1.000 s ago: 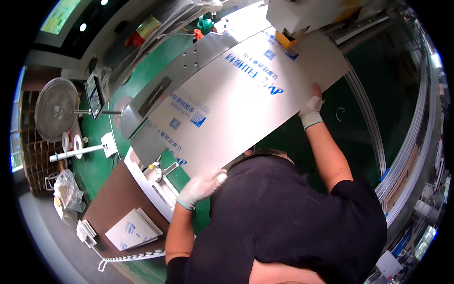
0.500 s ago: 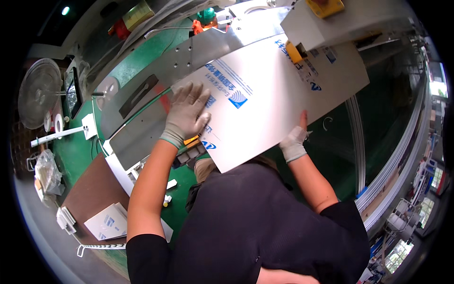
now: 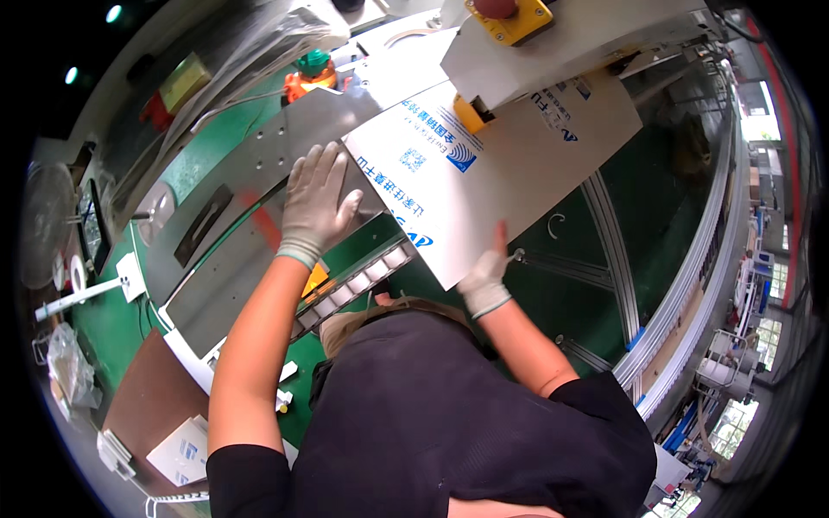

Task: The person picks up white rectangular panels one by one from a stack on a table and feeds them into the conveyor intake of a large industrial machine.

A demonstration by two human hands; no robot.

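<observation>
A white panel [image 3: 509,173] with blue print lies partly on a grey metal table [image 3: 285,129], its far part under a grey machine head [image 3: 553,52]. My left hand [image 3: 319,203], in a pale glove, rests flat on the metal just left of the panel's left edge, fingers stretched out and holding nothing. At the panel's near edge, my gloved right hand [image 3: 485,278] grips near the front corner. Its bare thumb shows over the edge; the other fingers are mostly hidden.
A yellow box with a red button [image 3: 509,17] sits atop the machine head. A roller strip [image 3: 358,281] runs below the table edge. Aluminium rails [image 3: 609,233] stand at right. An orange and green lamp [image 3: 311,76] is at the back; a brown board [image 3: 147,397] lies lower left.
The panel has slid right relative to my left hand, which now lies on bare metal instead of the panel's edge. My right hand is now nearer the panel's front corner. The whole view shifted.
</observation>
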